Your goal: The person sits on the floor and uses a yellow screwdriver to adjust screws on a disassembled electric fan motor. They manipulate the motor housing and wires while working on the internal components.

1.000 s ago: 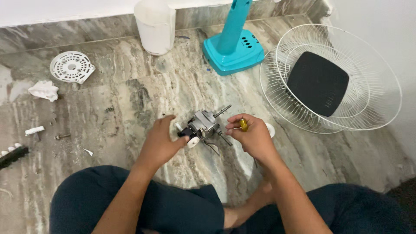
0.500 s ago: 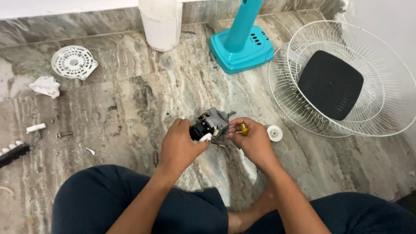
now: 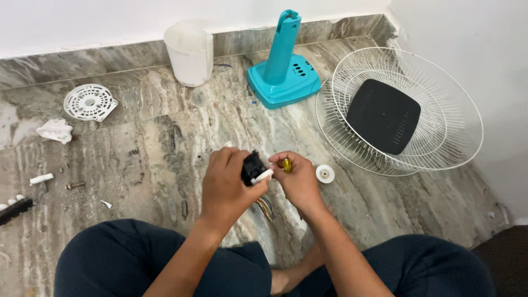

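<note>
Above the marble floor [image 3: 137, 159], the motor [image 3: 252, 166] sits between both hands, wires [image 3: 265, 208] hanging down; its long axis is hidden. Left hand [image 3: 228, 187] wraps closed around it. Right hand [image 3: 297, 179] pinches a yellow-handled screwdriver [image 3: 286, 164] against it.

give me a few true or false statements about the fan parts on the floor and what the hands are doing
1. Both hands hold the small motor above the floor. True.
2. The teal fan stand lies flat on its side. False: it stands upright on its base.
3. A black square piece rests inside the white wire guards. True.
4. The white tub sits right of the wire guards. False: it stands by the wall, left of the stand.
5. A small white round cap lies near the right hand. True.
</note>
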